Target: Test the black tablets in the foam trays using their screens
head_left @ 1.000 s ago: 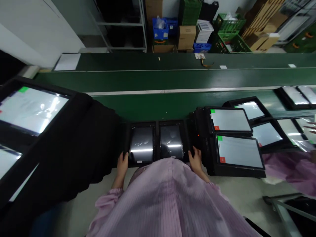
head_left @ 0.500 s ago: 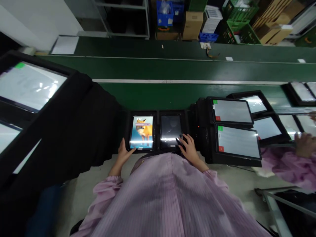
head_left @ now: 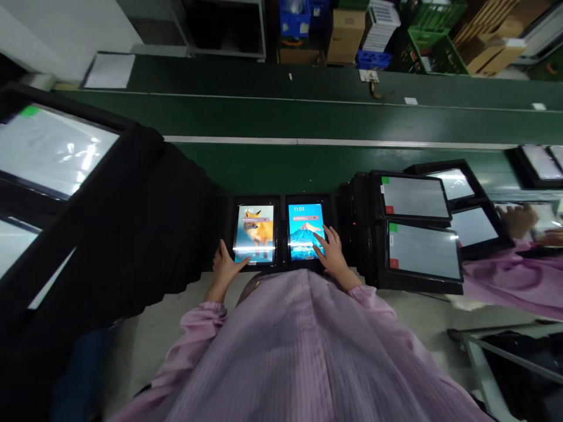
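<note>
Two lit tablets lie side by side in a black tray [head_left: 282, 266] in front of me. The left tablet [head_left: 255, 234] shows a fox picture, and the right tablet [head_left: 303, 231] shows a blue mountain lock screen reading 11:03. My left hand [head_left: 226, 264] is at the lower left corner of the fox tablet, fingers spread, with the thumb over its bottom edge. My right hand [head_left: 332, 252] reaches over the right side of the mountain tablet, fingers apart, fingertips on or just above the glass. Neither hand grips anything.
To the right, black holders carry grey-screened tablets [head_left: 413, 196] with green and red marks. Large panels [head_left: 57, 149] stand on black cloth at the left. A co-worker's hands [head_left: 521, 220] work at far right. Behind the green bench [head_left: 264, 164] are crates [head_left: 294, 17] and cartons [head_left: 346, 35].
The right tablet's screen has gone from dark to the lit mountain picture. My left thumb has moved slightly right along the fox tablet. The co-worker's hand has shifted left and up.
</note>
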A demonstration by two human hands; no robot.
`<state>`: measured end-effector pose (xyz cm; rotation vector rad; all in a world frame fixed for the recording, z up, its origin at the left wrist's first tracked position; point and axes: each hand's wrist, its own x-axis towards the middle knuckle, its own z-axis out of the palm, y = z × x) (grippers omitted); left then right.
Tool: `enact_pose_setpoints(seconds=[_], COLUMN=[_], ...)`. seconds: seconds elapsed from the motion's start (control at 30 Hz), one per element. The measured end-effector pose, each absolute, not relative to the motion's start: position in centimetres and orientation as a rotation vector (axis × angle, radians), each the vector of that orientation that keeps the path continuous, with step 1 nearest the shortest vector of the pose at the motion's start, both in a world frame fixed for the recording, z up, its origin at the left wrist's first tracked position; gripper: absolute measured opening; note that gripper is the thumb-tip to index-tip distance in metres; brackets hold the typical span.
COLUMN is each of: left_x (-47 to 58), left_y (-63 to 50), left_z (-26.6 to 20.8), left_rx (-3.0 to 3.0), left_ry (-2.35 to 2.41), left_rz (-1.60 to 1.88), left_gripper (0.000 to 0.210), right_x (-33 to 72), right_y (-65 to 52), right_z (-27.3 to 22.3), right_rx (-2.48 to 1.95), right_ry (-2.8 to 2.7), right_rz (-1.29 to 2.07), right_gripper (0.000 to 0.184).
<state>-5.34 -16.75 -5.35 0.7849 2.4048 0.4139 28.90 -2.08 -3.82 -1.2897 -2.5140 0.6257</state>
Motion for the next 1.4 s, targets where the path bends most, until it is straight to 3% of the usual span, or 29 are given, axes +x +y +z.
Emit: enact_pose_setpoints(seconds=[0.23, 0.67, 0.83, 1.0, 1.4], left_x=[-5.9, -6.5, -6.6, -6.6, -6.6], left_y=[-14.3, -17.1, -16.7, -16.7, -18.5], left_z=[-6.4, -7.1, -7.0, -6.4, -7.8], left_rx=[0.739, 0.824, 0.782, 0.777, 0.809], left_ry=[2.46, 2.324, 2.306, 2.287, 2.289], left_rz=[0.621, 0.554, 0.562, 0.581, 0.533], left_gripper=[0.111, 0.124, 0.12, 0.114, 0.137], right_x=[31.1, 29.5, 28.6, 28.9, 29.9], right_y=[-3.6, -4.5, -3.1, -3.8, -4.7], right_z=[-3.4, -4.0, -4.5, -2.8, -2.4], right_rx=[-1.284, -1.328, -1.485, -1.435, -1.277], right_ry=[-2.529, -2.614, -2.54, -2.577, -2.813], right_rz=[0.741, 0.817, 0.741, 0.75, 0.838], right_gripper=[0.043, 0.038, 0.05, 0.046, 0.035])
